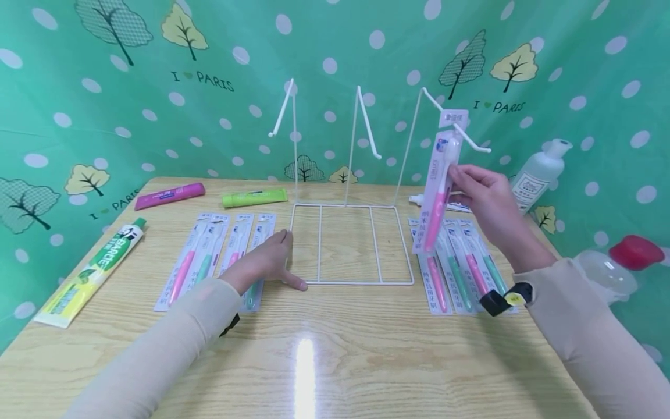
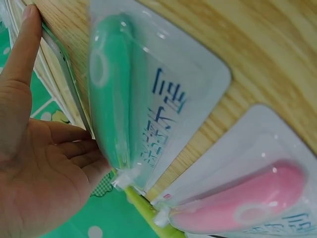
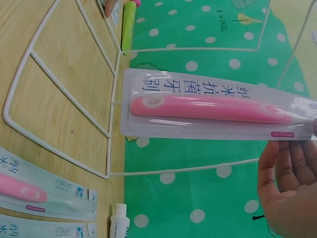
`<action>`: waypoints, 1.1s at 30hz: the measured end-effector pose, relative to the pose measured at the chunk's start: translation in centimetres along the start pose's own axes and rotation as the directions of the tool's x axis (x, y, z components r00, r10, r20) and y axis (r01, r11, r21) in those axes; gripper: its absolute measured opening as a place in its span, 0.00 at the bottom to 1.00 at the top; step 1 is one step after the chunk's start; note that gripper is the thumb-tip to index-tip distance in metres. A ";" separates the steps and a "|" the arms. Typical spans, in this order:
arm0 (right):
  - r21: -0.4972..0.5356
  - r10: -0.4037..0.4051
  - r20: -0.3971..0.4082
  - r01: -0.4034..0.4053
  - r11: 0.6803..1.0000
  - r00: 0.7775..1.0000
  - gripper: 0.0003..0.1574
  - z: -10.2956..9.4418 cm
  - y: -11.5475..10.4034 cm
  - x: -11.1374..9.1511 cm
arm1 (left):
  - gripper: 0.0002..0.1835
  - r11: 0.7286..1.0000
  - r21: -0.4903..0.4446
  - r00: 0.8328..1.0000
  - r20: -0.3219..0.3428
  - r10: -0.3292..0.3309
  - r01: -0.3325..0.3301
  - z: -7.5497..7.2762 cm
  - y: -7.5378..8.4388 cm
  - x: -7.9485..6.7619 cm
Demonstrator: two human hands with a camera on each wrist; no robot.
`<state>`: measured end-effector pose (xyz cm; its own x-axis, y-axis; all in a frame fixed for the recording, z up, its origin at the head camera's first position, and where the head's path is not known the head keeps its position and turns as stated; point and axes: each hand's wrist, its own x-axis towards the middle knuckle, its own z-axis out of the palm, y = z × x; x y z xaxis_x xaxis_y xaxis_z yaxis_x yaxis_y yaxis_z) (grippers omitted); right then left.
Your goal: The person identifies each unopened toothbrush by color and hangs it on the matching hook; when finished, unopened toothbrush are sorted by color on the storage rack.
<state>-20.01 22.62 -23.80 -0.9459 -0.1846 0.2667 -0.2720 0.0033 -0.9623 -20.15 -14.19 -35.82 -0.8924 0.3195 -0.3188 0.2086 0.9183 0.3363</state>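
My right hand [image 1: 484, 195] pinches a packaged pink toothbrush [image 1: 438, 198] along its side. The toothbrush stands upright at the right hook [image 1: 473, 139] of the white wire rack [image 1: 361, 283]; the hook's tip shows in front of the card and its back part behind it. In the right wrist view, the pink handle [image 3: 208, 108] lies in clear plastic above curled fingers [image 3: 285, 168]. My left hand [image 1: 272, 256] rests at the left side of the rack's base, thumb and fingers spread. Beside it, the left wrist view shows a packaged green toothbrush [image 2: 114, 89].
Packaged toothbrushes lie in rows left [image 1: 183, 262] and right [image 1: 460, 279] of the rack. Around them are a yellow-green toothpaste tube [image 1: 91, 273], a magenta tube [image 1: 170, 196], a lime tube [image 1: 255, 198], a white tube [image 1: 419, 199], a pale bottle [image 1: 539, 174] and a red-topped clear container [image 1: 607, 273].
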 end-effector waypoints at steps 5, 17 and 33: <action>-0.024 0.057 -0.038 -0.058 0.998 0.998 0.25 0.3 0.2 2.1 | 0.73 1.000 0.007 1.000 -0.003 -0.002 0.002 0.1 0.0 0.0; -0.159 0.171 -0.132 -0.191 0.969 0.976 0.30 1.0 0.5 6.8 | 0.72 1.000 0.001 1.000 -0.010 0.007 -0.007 0.1 0.1 -0.2; -0.191 0.203 -0.195 -0.240 0.952 0.960 0.30 1.3 1.4 9.3 | 0.72 1.000 0.006 1.000 -0.023 0.014 -0.014 0.2 0.1 -0.2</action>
<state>-28.96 19.64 -22.71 -0.9974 0.0151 0.0709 -0.0654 0.2353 -0.9697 -19.85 -14.14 -35.95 -0.8982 0.3271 -0.2935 0.2238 0.9152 0.3351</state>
